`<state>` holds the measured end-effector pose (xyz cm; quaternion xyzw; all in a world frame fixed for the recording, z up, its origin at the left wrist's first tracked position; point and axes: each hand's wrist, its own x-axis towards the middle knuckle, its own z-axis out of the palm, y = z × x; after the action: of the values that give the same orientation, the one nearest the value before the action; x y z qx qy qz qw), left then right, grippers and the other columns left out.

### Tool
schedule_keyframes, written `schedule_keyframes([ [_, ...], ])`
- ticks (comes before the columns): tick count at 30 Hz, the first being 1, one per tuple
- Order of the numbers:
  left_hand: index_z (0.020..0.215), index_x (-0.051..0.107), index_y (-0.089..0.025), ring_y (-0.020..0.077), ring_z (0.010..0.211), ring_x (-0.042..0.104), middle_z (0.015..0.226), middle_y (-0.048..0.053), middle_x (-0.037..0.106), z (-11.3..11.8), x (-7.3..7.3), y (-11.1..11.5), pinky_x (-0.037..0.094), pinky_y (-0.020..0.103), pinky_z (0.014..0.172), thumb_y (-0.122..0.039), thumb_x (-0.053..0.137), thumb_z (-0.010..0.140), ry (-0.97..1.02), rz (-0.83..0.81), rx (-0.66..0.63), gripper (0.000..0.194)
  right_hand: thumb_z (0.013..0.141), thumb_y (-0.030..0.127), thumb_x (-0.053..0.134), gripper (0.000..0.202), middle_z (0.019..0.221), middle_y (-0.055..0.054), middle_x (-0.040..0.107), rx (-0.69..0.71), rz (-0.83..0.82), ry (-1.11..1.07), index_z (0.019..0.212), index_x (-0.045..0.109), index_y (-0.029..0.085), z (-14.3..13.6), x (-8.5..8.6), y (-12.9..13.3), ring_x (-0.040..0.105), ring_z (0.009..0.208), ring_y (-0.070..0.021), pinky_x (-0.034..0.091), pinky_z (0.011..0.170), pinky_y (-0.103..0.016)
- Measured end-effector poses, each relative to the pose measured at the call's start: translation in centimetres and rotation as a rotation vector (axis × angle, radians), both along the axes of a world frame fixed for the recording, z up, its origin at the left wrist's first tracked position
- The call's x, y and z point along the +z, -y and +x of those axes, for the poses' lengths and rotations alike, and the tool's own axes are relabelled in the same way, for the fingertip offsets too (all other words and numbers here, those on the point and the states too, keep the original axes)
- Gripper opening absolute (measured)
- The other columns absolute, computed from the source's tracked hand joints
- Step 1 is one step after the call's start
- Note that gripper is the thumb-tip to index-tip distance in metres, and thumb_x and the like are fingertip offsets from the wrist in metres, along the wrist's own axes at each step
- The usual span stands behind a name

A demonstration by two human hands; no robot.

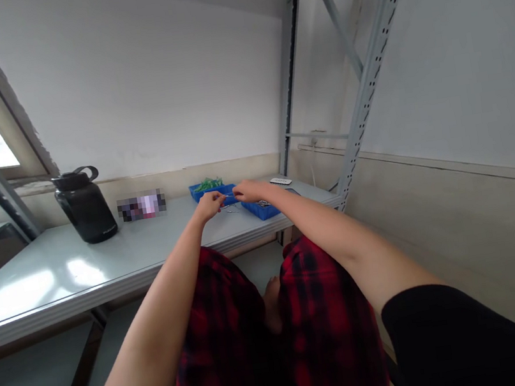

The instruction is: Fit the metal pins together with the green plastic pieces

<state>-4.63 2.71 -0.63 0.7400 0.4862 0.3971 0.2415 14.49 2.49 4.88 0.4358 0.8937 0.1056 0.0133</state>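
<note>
My left hand [211, 205] is closed in a pinch above the shelf top, holding one end of a thin, light-coloured piece [229, 196]. At the other end of this piece is my right hand [248, 190], its fingers also pinched together. The piece is too small to name. Behind my hands stands a blue tray [195, 196] with green pieces [210, 184] heaped at its back. Below my right hand, a second blue tray [265, 212] holds small metallic parts, partly hidden by my wrist. A thin metallic item [229, 209] lies on the surface under my hands.
A dark bottle with a loop lid [85, 206] stands at the left of the grey worktop [158, 240]. Near it is a pixelated object [142, 206]. A white flat object [281, 181] lies behind my right wrist. Perforated metal uprights [367, 86] rise at the right.
</note>
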Motion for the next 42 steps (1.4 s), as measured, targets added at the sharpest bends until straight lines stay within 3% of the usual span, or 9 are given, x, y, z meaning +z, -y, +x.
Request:
schedule_keyframes([
  [6, 0.075, 0.068, -0.015, 0.0129, 0.056, 0.059, 0.073, 0.005, 0.069, 0.2, 0.2, 0.4, 0.047, 0.025, 0.058, -0.030, 0.061, 0.084, 0.001, -0.091, -0.036, 0.018, 0.090, 0.022, 0.051, 0.027, 0.098, -0.009, 0.075, -0.023, -0.078, 0.013, 0.102, 0.074, 0.017, 0.1, 0.4, 0.7, 0.062, 0.077, -0.0170, 0.035, 0.062, -0.024],
  [13, 0.076, 0.070, -0.015, 0.0145, 0.059, 0.060, 0.070, 0.005, 0.069, 0.4, 0.0, 0.5, 0.048, 0.025, 0.057, -0.029, 0.061, 0.083, 0.005, -0.077, -0.043, 0.019, 0.084, 0.021, 0.050, 0.028, 0.092, -0.008, 0.075, -0.050, -0.117, 0.029, 0.097, 0.075, 0.016, 0.0, 0.8, 1.5, 0.060, 0.072, -0.0169, 0.035, 0.060, -0.026],
  [28, 0.078, 0.070, -0.015, 0.0141, 0.058, 0.060, 0.073, 0.006, 0.069, 0.3, 0.0, 0.4, 0.048, 0.025, 0.057, -0.030, 0.062, 0.084, 0.006, -0.059, -0.043, 0.018, 0.087, 0.023, 0.051, 0.025, 0.087, -0.007, 0.074, -0.036, -0.095, -0.031, 0.093, 0.074, 0.016, 0.5, 0.8, 1.1, 0.057, 0.069, -0.0153, 0.031, 0.059, -0.025],
  [42, 0.069, 0.066, -0.016, 0.0140, 0.057, 0.059, 0.069, 0.005, 0.067, 0.3, 0.1, 0.5, 0.048, 0.024, 0.056, -0.031, 0.063, 0.083, 0.015, -0.047, -0.032, 0.021, 0.090, 0.026, 0.051, 0.024, 0.091, -0.008, 0.074, -0.038, -0.066, -0.026, 0.094, 0.074, 0.017, 0.6, 0.8, 1.3, 0.058, 0.071, -0.0159, 0.032, 0.059, -0.025],
])
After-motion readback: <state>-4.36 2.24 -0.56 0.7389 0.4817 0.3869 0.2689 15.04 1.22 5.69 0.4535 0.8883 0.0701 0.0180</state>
